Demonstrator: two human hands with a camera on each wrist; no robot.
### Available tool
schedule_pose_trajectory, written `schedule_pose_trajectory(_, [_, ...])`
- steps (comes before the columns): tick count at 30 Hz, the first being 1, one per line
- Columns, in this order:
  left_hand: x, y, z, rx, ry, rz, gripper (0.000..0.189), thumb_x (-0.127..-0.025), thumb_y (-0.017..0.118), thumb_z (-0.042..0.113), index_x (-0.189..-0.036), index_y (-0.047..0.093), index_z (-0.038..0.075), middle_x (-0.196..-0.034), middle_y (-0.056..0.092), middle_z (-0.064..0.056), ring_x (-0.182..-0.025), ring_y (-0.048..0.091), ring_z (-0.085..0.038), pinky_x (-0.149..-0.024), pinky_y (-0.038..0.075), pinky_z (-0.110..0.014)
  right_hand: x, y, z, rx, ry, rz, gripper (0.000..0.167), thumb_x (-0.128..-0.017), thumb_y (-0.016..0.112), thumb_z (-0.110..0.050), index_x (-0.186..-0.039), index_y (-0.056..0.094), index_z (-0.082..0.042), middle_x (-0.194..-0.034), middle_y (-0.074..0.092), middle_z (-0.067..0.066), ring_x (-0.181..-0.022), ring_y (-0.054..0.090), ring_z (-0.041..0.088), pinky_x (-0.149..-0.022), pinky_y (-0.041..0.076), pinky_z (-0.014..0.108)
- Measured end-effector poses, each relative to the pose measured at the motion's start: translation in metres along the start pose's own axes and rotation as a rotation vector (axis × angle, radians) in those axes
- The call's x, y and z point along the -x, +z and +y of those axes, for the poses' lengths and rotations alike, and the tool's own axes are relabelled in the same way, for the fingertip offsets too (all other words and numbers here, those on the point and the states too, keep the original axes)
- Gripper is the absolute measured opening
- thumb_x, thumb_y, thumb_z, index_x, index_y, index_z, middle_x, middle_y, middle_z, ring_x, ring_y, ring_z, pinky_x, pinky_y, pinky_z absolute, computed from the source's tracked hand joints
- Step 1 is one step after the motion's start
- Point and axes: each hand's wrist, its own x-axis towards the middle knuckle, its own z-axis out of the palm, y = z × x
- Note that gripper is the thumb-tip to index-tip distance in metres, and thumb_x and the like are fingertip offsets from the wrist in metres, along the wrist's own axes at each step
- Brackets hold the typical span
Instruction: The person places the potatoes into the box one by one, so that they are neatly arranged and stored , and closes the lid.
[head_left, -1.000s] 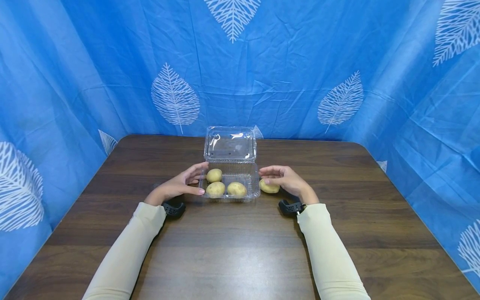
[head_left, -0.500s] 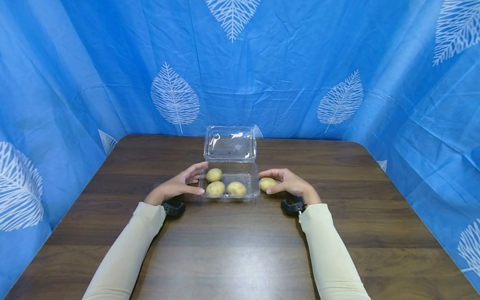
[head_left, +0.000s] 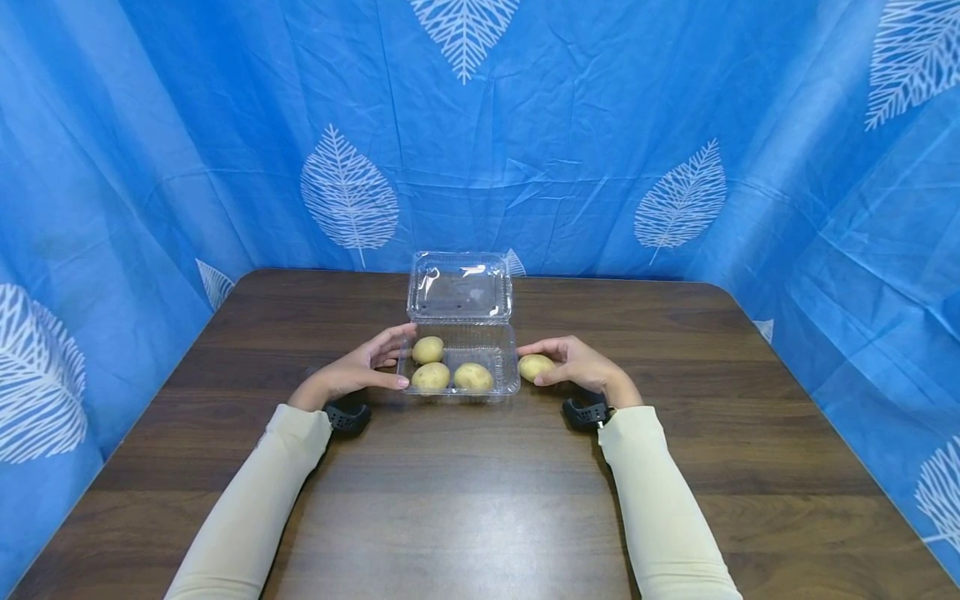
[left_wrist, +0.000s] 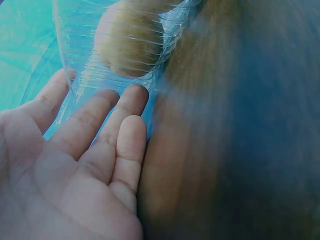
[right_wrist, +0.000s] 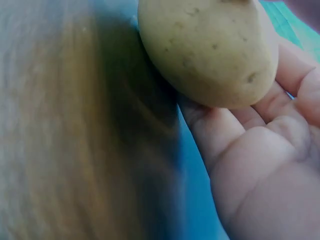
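A clear plastic clamshell container stands on the table with its lid raised at the back. Inside lie three yellow potatoes, one at the back left, another in the front left corner, the third at the front middle. Against the container's left side rests my left hand, its thumb at the front corner; the left wrist view shows extended fingers by the ribbed wall. Just outside the right wall, my right hand grips a fourth potato between thumb and fingers.
The dark wooden table has rounded back corners. A blue curtain with white leaf prints hangs behind it and along both sides. Black bands sit on the left wrist and right wrist.
The right hand has shifted slightly right and its thumb has come down to the potato's front, so it now grips it. Left hand and container stay as they were.
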Motion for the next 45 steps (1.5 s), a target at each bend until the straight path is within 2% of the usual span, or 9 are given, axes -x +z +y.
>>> schedule_pose_trajectory(5, [0.000,0.000,0.000,0.001,0.001,-0.002,0.102,-0.095,0.083,0.017,-0.170,0.016,-0.001,-0.177,0.016,-0.027,-0.159,0.022,-0.053,-0.128,0.020,-0.067,0.000,0.000,-0.001,0.021,-0.011,0.030,0.055,-0.091,0.077,0.006,-0.143,0.061,0.014,-0.134,0.071,0.018,-0.104,0.064,0.014,-0.091,0.054,0.024])
schedule_pose_trajectory(11, [-0.001,0.000,-0.001,-0.002,0.007,-0.005,0.102,-0.095,0.083,0.017,-0.170,0.016,-0.001,-0.177,0.015,-0.027,-0.159,0.022,-0.053,-0.128,0.019,-0.067,0.002,-0.001,-0.004,0.042,-0.023,0.126,0.054,-0.090,0.077,0.006,-0.142,0.061,0.015,-0.141,0.066,0.029,-0.106,0.065,0.011,-0.092,0.054,0.022])
schedule_pose_trajectory(15, [0.000,0.000,-0.001,0.001,0.008,-0.002,0.102,-0.095,0.083,0.017,-0.170,0.016,-0.002,-0.177,0.015,-0.027,-0.159,0.022,-0.053,-0.128,0.019,-0.068,0.002,-0.002,-0.007,0.060,-0.039,0.189,0.053,-0.091,0.076,0.006,-0.141,0.062,0.014,-0.143,0.063,0.032,-0.108,0.065,0.012,-0.093,0.054,0.021])
schedule_pose_trajectory(19, [0.001,0.000,-0.001,0.001,0.004,0.000,0.102,-0.095,0.083,0.017,-0.170,0.016,-0.002,-0.177,0.015,-0.027,-0.159,0.022,-0.053,-0.128,0.019,-0.068,0.002,-0.002,-0.009,0.057,-0.054,0.217,0.051,-0.092,0.076,0.006,-0.140,0.062,0.015,-0.143,0.063,0.033,-0.107,0.065,0.013,-0.093,0.054,0.020])
schedule_pose_trajectory(25, [0.000,0.000,-0.002,-0.001,0.003,-0.001,0.102,-0.095,0.083,0.017,-0.170,0.016,-0.001,-0.177,0.015,-0.027,-0.159,0.022,-0.053,-0.128,0.019,-0.067,0.001,-0.001,-0.012,0.013,-0.071,0.241,0.051,-0.091,0.075,0.010,-0.140,0.061,0.017,-0.142,0.062,0.034,-0.107,0.066,0.010,-0.093,0.054,0.020])
schedule_pose_trajectory(31, [0.000,0.000,-0.002,0.000,0.006,-0.001,0.103,-0.095,0.084,0.018,-0.170,0.017,-0.001,-0.177,0.016,-0.027,-0.159,0.022,-0.053,-0.128,0.019,-0.067,0.000,0.000,-0.016,0.036,-0.102,0.260,0.051,-0.091,0.076,0.007,-0.140,0.063,0.014,-0.142,0.064,0.031,-0.110,0.065,0.010,-0.094,0.053,0.021])
schedule_pose_trajectory(45, [0.001,0.000,0.000,0.003,0.009,-0.003,0.103,-0.094,0.084,0.018,-0.170,0.016,-0.002,-0.177,0.015,-0.027,-0.159,0.023,-0.053,-0.128,0.019,-0.068,-0.002,0.007,-0.029,0.004,-0.141,0.247,0.055,-0.090,0.074,0.013,-0.142,0.058,0.017,-0.136,0.063,0.033,-0.099,0.068,0.009,-0.086,0.056,0.022])
